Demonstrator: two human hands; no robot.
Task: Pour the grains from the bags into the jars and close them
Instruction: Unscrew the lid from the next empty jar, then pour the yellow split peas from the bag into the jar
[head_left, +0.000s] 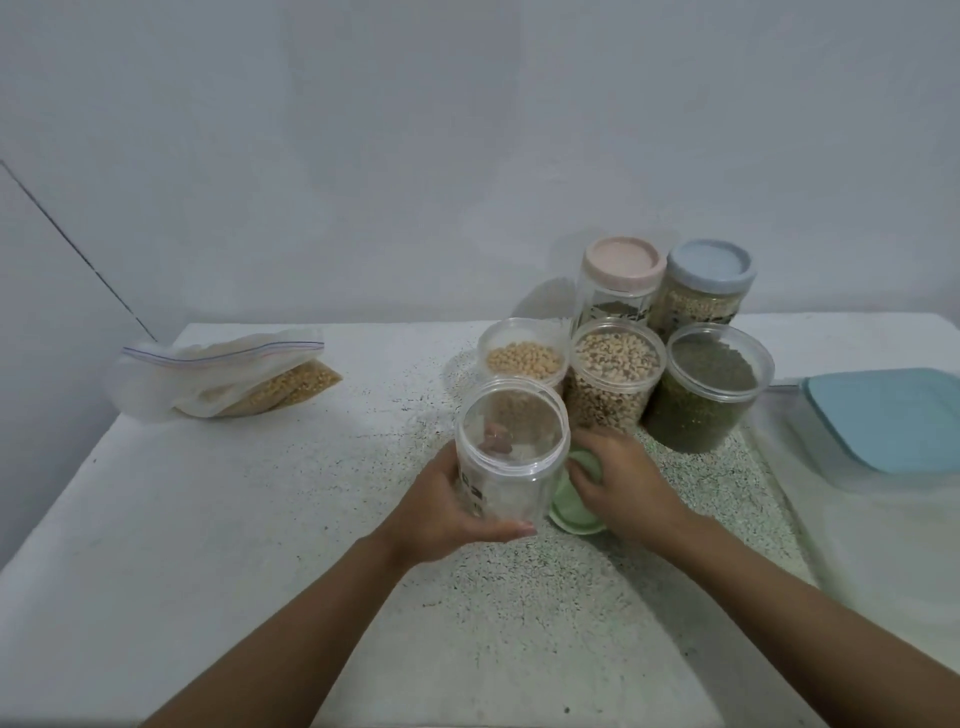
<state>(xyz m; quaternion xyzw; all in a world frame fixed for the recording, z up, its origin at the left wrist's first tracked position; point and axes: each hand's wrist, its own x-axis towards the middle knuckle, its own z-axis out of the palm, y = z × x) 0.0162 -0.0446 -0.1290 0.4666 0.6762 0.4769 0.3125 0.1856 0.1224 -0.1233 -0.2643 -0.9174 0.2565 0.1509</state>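
Head view looks down on a white speckled desk (260, 519) set against a pale wall. The left hand (441, 512) grips an empty clear jar (511, 452) near the middle of the desk. Its fingers are wrapped round the back of the jar and its thumb lies across the near side at the base. The jar is open at the top and tilts slightly toward the camera. Just to the right of it, touching its lower side, a green lid (569, 506) sits on the desk, tilted up on edge. The right hand (621, 480) holds this lid with its fingers curled over the upper rim.

Behind the hands stand five more jars in a tight cluster. In the front row are three open ones: a jar of pale yellow beans (524, 358), a jar of speckled beans (615, 376) and a jar of green grains (711, 387). Behind them are two closed ones, a jar with a pink lid (623, 262) and a jar with a blue lid (710, 265).

Well apart, at the far left of the desk, lie clear zip bags (223, 374), one with yellow grains inside. At the right edge sits a clear box with a blue cover (893, 421).
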